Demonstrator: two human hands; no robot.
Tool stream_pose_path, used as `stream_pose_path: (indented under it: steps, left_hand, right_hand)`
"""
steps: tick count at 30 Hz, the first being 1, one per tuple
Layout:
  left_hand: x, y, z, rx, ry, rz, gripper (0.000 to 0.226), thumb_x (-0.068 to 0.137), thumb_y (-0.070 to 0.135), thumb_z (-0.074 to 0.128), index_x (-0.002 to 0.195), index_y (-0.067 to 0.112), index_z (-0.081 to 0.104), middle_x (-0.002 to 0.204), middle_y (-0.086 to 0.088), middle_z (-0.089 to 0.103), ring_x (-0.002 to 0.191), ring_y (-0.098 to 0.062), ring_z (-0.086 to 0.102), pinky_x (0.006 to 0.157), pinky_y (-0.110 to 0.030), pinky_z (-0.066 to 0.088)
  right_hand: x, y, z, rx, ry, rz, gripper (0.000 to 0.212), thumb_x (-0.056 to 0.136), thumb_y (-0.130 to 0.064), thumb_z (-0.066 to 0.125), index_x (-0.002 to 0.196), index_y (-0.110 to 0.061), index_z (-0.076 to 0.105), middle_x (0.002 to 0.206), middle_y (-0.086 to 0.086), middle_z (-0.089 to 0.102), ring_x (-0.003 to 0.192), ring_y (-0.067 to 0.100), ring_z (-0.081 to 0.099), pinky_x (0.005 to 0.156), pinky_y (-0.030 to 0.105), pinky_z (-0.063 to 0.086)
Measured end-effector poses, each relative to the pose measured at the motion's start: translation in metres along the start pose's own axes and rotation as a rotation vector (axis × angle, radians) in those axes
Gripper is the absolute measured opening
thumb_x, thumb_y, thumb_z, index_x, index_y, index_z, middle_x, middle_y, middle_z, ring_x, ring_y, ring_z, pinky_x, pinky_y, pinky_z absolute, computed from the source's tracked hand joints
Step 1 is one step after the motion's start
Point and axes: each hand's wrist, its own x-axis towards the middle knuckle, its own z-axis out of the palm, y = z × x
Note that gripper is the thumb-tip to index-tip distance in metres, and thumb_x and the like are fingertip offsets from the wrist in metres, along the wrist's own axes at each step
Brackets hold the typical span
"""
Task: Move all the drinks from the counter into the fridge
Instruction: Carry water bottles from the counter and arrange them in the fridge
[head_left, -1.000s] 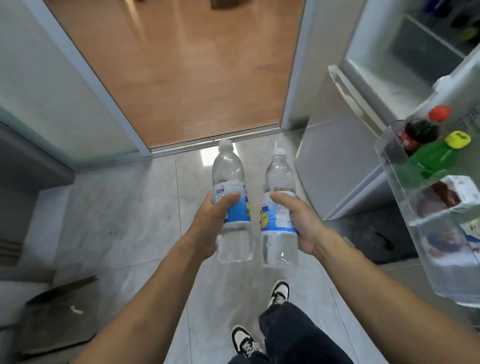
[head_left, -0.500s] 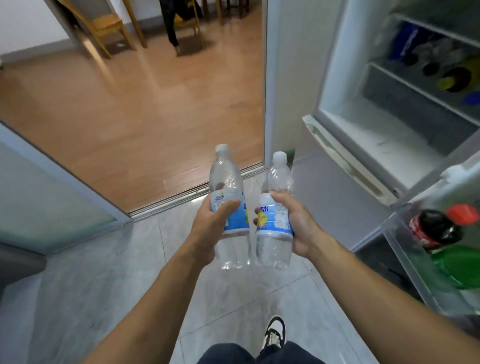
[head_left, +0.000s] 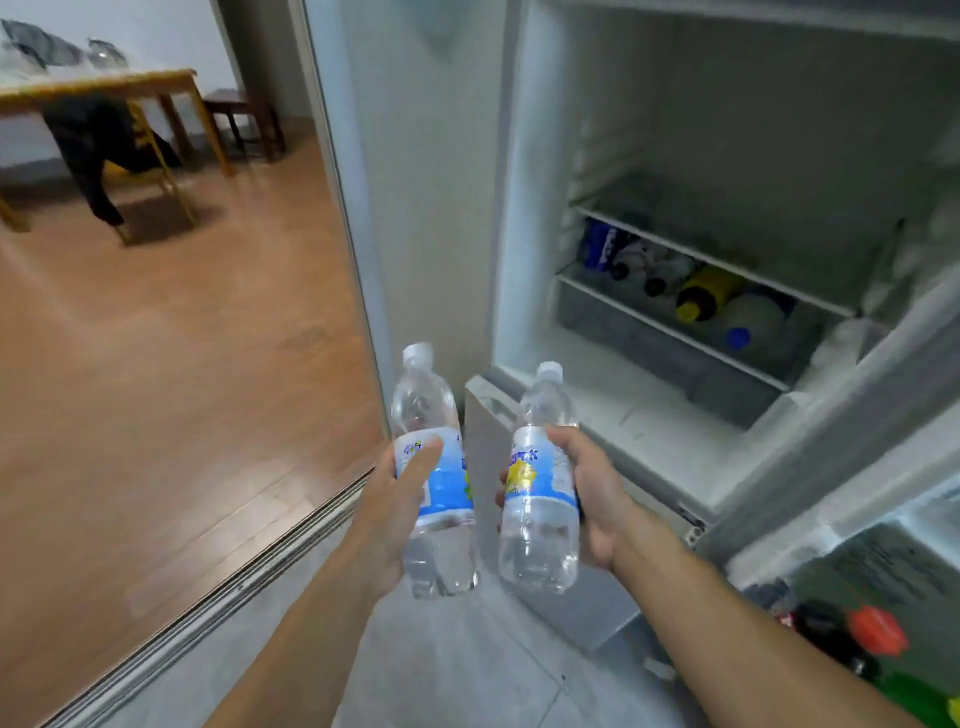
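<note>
Fridge (head_left: 524, 218): it is standing open, filling the upper right of the frame. Its white inside is showing, with a bare white floor at the bottom.
Wood floor (head_left: 156, 389): it is lying across the left side of the frame, past a sliding track on the ground.
Fridge door (head_left: 852, 415): it is swinging out at the right edge of the frame.
Table (head_left: 104, 85): it is standing in the upper left corner, far behind the hands, with something dark hanging under it.
Fridge drawer (head_left: 670, 345): it is sitting low inside the fridge, right of the middle. Drinks are lying in it on their sides. One has a yellow cap and one has a blue cap. The rest are too blurry to tell.
Left bottle (head_left: 434, 467): this clear water bottle with a blue label is standing up in the air, just below the middle of the frame. It is close beside the other bottle.
Right bottle (head_left: 540, 483): this clear water bottle is also up in the air, tipping a little, in front of the open fridge.
Left hand (head_left: 395, 499): it is wrapping around the left bottle and gripping it at the label.
Right hand (head_left: 592, 493): it is closing around the right bottle and gripping it at the label.
Door bottles: a dark bottle with a red cap (head_left: 878, 629) and a green bottle (head_left: 919, 699) are sitting in the door, at the lower right corner.
</note>
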Motion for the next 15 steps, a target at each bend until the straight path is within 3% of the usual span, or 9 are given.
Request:
stream_pose_path:
  steps: [4, 6, 8, 12, 15]
  left_hand:
    - [0.053, 0.044, 0.011, 0.013, -0.198, -0.039, 0.024, 0.094, 0.03, 0.062, 0.117, 0.024, 0.064, 0.108, -0.014, 0.074, 0.095, -0.034, 0.072, 0.062, -0.035, 0.058]
    - [0.078, 0.066, 0.02, 0.023, -0.31, -0.049, 0.024, 0.094, 0.027, 0.062, 0.117, 0.025, 0.065, 0.107, -0.016, 0.073, 0.09, -0.035, 0.071, 0.063, -0.037, 0.058]
    - [0.103, 0.082, 0.035, 0.051, -0.373, -0.015, 0.015, 0.093, 0.022, 0.062, 0.105, 0.029, 0.067, 0.095, -0.014, 0.073, 0.078, -0.031, 0.07, 0.065, -0.039, 0.057]
    - [0.139, 0.106, 0.079, 0.113, -0.492, 0.041, 0.027, 0.083, 0.022, 0.072, 0.109, 0.027, 0.063, 0.093, -0.007, 0.075, 0.079, -0.026, 0.073, 0.072, -0.043, 0.059]
    - [0.167, 0.122, 0.115, 0.136, -0.583, 0.071, 0.039, 0.072, 0.028, 0.075, 0.109, 0.026, 0.063, 0.095, -0.008, 0.075, 0.081, -0.025, 0.075, 0.064, -0.038, 0.058]
  right_hand:
    - [0.003, -0.038, 0.019, -0.019, 0.105, -0.051, 0.028, 0.077, -0.038, 0.066, 0.075, -0.01, 0.066, 0.068, 0.011, 0.06, 0.057, 0.027, 0.06, 0.059, 0.031, 0.053]
    - [0.006, -0.055, 0.023, -0.006, 0.211, -0.145, 0.029, 0.083, -0.037, 0.068, 0.094, -0.01, 0.065, 0.068, 0.012, 0.063, 0.056, 0.028, 0.063, 0.058, 0.035, 0.056]
    - [0.006, -0.074, 0.023, -0.013, 0.307, -0.232, 0.039, 0.082, -0.035, 0.073, 0.109, -0.008, 0.063, 0.074, 0.013, 0.067, 0.06, 0.028, 0.066, 0.06, 0.038, 0.057]
    - [0.003, -0.115, 0.017, 0.038, 0.44, -0.371, 0.044, 0.08, -0.025, 0.075, 0.117, -0.008, 0.061, 0.081, 0.016, 0.073, 0.066, 0.03, 0.07, 0.071, 0.048, 0.06]
    - [0.005, -0.153, 0.007, 0.044, 0.58, -0.565, 0.041, 0.081, -0.015, 0.074, 0.119, -0.011, 0.06, 0.09, 0.016, 0.075, 0.068, 0.029, 0.073, 0.063, 0.046, 0.06]
